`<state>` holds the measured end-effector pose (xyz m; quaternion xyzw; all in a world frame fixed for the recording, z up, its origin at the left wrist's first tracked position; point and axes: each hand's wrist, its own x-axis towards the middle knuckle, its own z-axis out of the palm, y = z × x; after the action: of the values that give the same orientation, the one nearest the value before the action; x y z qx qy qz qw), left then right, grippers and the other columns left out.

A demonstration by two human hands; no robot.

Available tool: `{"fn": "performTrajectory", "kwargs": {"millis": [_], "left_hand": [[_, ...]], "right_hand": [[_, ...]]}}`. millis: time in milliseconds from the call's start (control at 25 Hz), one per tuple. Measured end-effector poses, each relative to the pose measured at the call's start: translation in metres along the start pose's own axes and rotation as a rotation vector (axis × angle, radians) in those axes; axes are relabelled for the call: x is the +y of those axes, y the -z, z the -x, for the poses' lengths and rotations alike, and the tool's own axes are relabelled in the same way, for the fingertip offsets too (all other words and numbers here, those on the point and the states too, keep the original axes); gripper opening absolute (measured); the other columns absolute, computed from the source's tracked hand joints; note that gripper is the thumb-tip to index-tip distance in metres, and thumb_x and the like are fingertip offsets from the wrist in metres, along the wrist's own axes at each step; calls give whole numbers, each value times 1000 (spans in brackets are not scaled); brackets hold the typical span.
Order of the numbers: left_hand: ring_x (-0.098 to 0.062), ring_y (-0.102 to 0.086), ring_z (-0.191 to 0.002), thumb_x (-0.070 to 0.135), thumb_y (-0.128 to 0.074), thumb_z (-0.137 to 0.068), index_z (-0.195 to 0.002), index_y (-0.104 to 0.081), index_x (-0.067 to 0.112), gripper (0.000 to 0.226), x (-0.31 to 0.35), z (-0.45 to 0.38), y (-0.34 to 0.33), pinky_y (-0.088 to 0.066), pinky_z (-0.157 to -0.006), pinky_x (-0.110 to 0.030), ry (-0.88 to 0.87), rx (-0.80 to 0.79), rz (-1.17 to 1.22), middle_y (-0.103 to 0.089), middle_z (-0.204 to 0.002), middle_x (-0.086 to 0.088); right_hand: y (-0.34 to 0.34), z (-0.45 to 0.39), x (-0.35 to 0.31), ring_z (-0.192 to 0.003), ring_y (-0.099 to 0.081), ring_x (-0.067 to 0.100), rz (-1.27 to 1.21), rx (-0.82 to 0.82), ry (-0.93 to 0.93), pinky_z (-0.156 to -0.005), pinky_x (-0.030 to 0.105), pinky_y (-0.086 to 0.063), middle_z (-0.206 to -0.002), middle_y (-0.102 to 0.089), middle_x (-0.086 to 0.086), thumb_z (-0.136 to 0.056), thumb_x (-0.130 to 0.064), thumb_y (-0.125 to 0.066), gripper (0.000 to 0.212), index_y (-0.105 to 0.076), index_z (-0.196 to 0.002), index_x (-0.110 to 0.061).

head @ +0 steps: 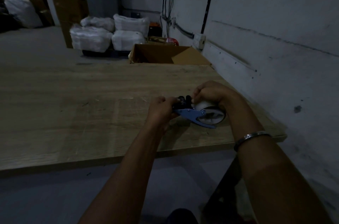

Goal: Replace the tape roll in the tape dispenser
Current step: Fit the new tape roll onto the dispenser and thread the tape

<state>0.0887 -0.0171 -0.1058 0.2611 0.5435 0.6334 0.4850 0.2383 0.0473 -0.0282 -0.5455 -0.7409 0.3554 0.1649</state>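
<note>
Near the right end of the wooden table, a little back from its near edge, both hands are on a blue tape dispenser that lies on its side with a tape roll already seated on the hub at its right end. The left hand is curled round the dispenser's black front end, holding the frame steady. The right hand arches over the roll, its fingertips drawn together at the black roller just left of the roll, as if pinching the loose end of tape; the light is dim and the tape itself cannot be made out, so that much is a guess. The step in hand looks to be threading the tape from the roll through the front of the dispenser. To do it well, keep the left hand's grip firm so the frame does not swing, pull the free end out straight and flat without letting it fold on itself, and feed it with the sticky face away from the roller toward the cutting edge. Mind the blade at the front, which is hidden under the left hand. On the floor past the table's far edge sits an open cardboard box.
</note>
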Motion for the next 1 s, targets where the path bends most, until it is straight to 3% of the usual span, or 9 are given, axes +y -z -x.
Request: {"fn": "performTrajectory", "kwargs": {"millis": [160, 280, 360, 440, 560, 680, 760, 880, 1000], "left_hand": [[-40, -67, -91, 11, -59, -85, -89, -60, 2, 10, -9, -8, 14, -57, -80, -60, 65, 87, 7, -65, -100, -24], [-36, -67, -95, 10, -58, -88, -97, -61, -1, 15, -10, -10, 16, -59, -82, -53, 67, 64, 33, -65, -108, -25], [-33, -68, -92, 10, -57, -89, -99, -61, -2, 16, -5, -10, 20, -61, -75, -47, 54, 40, 38, -65, -108, -24], [-27, -69, -79, 10, -56, -89, -101, -62, -4, 20, -1, -14, 23, -60, -66, -41, 57, 11, 43, -66, -98, -24], [-29, -67, -82, 14, -57, -91, -94, -63, -1, 17, 9, -14, 22, -60, -72, -44, 76, -3, -27, -67, -99, -21], [-21, -63, -72, 14, -57, -92, -90, -61, 3, 13, 17, -8, 27, -55, -62, -32, 134, -58, 22, -64, -88, -14], [-19, -60, -63, 17, -54, -88, -90, -62, 0, 20, 18, -7, 35, -53, -59, -32, 199, -150, 187, -62, -79, -12], [-23, -60, -71, 17, -60, -84, -90, -63, -1, 20, 13, -12, 32, -55, -69, -41, 186, -154, 176, -61, -83, -11], [-35, -68, -89, 16, -75, -81, -92, -64, -7, 27, 4, -13, 21, -58, -80, -56, 63, 20, -14, -67, -89, -15]], "right_hand": [[4, 1, -1, -100, -62, 20, -63, -2, 49, -87, 35, -48, -92, -72, -1, -84, 5, -56, 29, -73, -73, -15], [-8, -1, -2, -104, -64, 22, -58, 58, 93, -77, 29, -51, -90, -72, 0, -84, 7, -52, 31, -71, -70, -14], [-12, -7, 3, -100, -65, 34, -69, 97, 92, -73, 36, -51, -100, -72, 18, -86, -5, -57, 20, -68, -69, -7], [-12, -10, 10, -82, -62, 32, -26, 104, 77, -68, 41, -47, -105, -66, 32, -85, -23, -65, 29, -67, -80, 6], [-14, -10, 13, -71, -57, 24, 35, 83, 64, -65, 34, -43, -80, -64, 28, -84, -32, -70, 37, -69, -80, 5], [-15, -10, 15, -69, -60, 25, -48, 126, 59, -64, 35, -46, -85, -66, 32, -84, -28, -73, 41, -70, -93, 12], [-17, -10, 17, -67, -58, 24, -75, 144, 49, -62, 34, -44, -76, -60, 27, -84, -28, -74, 41, -68, -87, 13], [-20, -9, 17, -65, -58, 23, -77, 171, 47, -61, 33, -44, -73, -60, 16, -83, -27, -75, 33, -71, -82, 6], [-24, -9, 16, -65, -58, 24, -86, 204, 47, -61, 34, -44, -72, -60, 20, -80, -30, -77, 34, -69, -78, 3]]}}
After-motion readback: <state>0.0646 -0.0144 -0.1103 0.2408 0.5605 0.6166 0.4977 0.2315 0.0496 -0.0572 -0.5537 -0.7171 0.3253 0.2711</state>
